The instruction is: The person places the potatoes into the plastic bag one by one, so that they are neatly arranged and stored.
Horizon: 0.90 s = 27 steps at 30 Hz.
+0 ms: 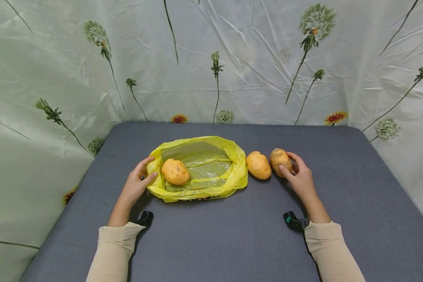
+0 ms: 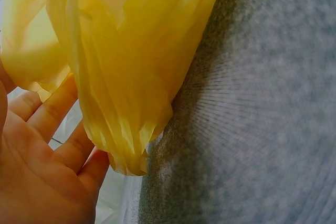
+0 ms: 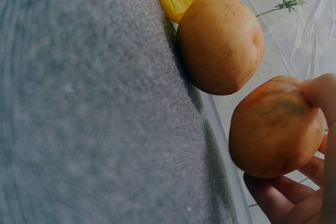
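A yellow plastic bag [image 1: 239, 166] lies on the table with its mouth spread wide, and one potato [image 1: 176, 172] rests inside at its left end. My left hand [image 1: 134, 184] touches the bag's left edge, fingers loosely spread; in the left wrist view the fingers [image 2: 52, 111] lie against the yellow plastic [image 2: 126, 77]. My right hand [image 1: 301, 178] grips a potato [image 1: 280, 159] between thumb and fingers, also seen in the right wrist view as a browner potato [image 3: 275, 127]. Another potato [image 1: 259, 165] lies between it and the bag.
The grey table [image 1: 211, 243] extends around the bag and potatoes. Behind it hangs a pale sheet [image 1: 183, 86] printed with dandelions and flowers. Dark devices are strapped at both wrists, the left one [image 1: 146, 218] and the right one [image 1: 294, 221].
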{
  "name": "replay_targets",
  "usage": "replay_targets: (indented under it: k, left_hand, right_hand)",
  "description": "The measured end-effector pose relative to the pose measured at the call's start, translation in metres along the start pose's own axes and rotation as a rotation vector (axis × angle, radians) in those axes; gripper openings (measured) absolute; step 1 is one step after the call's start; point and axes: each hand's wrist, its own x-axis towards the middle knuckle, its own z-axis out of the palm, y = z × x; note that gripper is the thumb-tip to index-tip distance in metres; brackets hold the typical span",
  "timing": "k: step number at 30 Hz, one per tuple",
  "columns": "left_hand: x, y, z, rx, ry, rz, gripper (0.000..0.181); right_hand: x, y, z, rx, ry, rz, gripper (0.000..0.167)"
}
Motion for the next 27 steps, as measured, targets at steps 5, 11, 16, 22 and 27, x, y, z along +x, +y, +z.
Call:
replay_targets:
  k: [5,11,16,22,27]
  left_hand:
    - [0.001,-0.001,0.0,0.002,-0.001,0.011,0.054]
    - [0.001,-0.002,0.0,0.008,0.001,0.015,0.054]
    - [0.001,-0.003,0.0,0.009,0.003,0.019,0.054]
    - [0.001,-0.002,0.001,0.007,0.001,0.018,0.054]
    - [0.0,-0.002,0.0,0.014,0.002,0.017,0.054]
  right_hand:
    - [-0.002,-0.016,-0.001,0.038,0.046,0.004,0.047]
    - [-0.002,-0.032,-0.002,0.067,0.077,-0.006,0.047]
    - [-0.002,-0.038,0.0,0.089,0.091,-0.033,0.048]
    - [-0.003,-0.048,0.004,0.03,0.102,-0.096,0.049]
    - [-0.002,-0.042,0.007,0.008,0.098,-0.134,0.051]
